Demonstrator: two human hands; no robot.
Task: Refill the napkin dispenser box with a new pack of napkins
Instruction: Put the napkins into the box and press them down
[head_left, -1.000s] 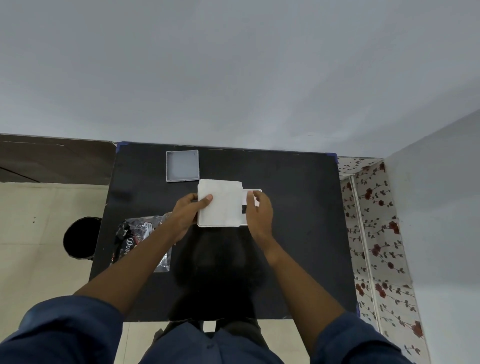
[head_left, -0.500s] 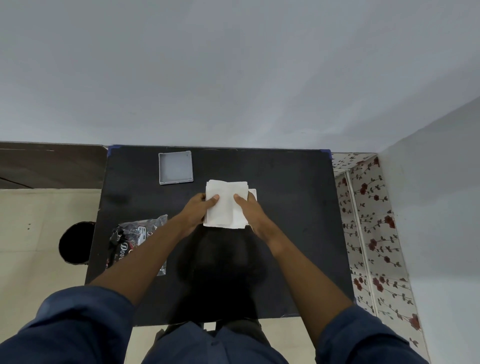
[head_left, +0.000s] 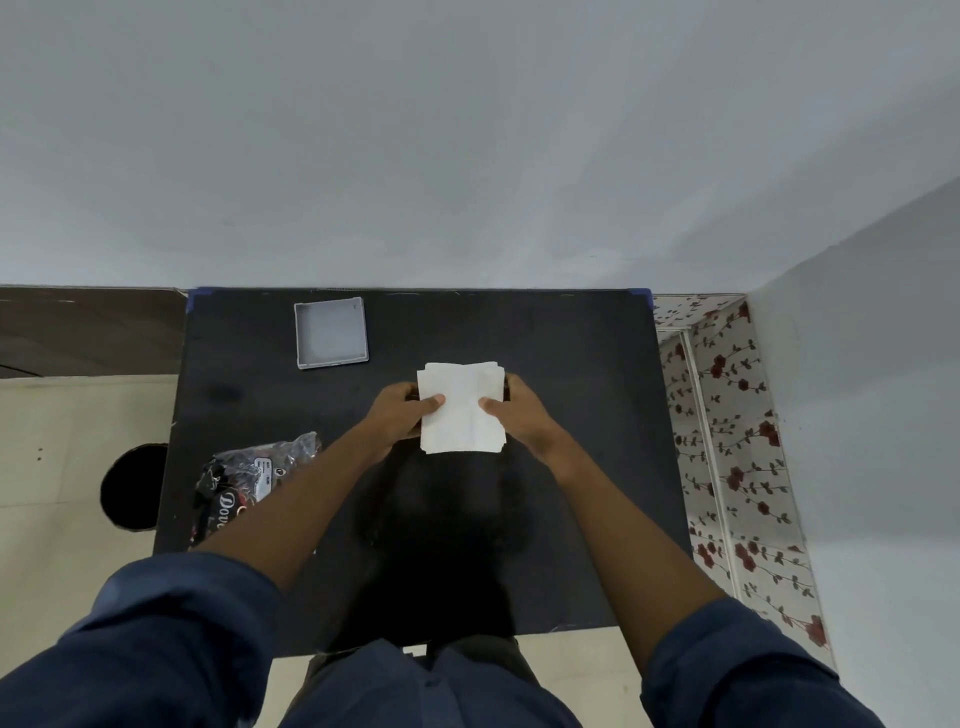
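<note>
A white stack of napkins (head_left: 460, 408) is held over the middle of the black table (head_left: 571, 415). My left hand (head_left: 400, 418) grips its left edge with the thumb on top, and my right hand (head_left: 519, 415) grips its right edge the same way. Whatever lies under the stack is hidden. A shallow grey square tray-like box part (head_left: 331, 340) lies open and empty at the table's far left. A crumpled dark plastic napkin wrapper (head_left: 244, 488) lies at the near left, partly under my left forearm.
A wall runs right behind the table's far edge. A floral-patterned surface (head_left: 727, 441) borders the table on the right. A dark round object (head_left: 132, 486) sits on the floor to the left.
My right hand slid left from the stack's right side onto it, covering the white piece seen there. Both thumbs now press on top and the stack looks squared up and narrower.
</note>
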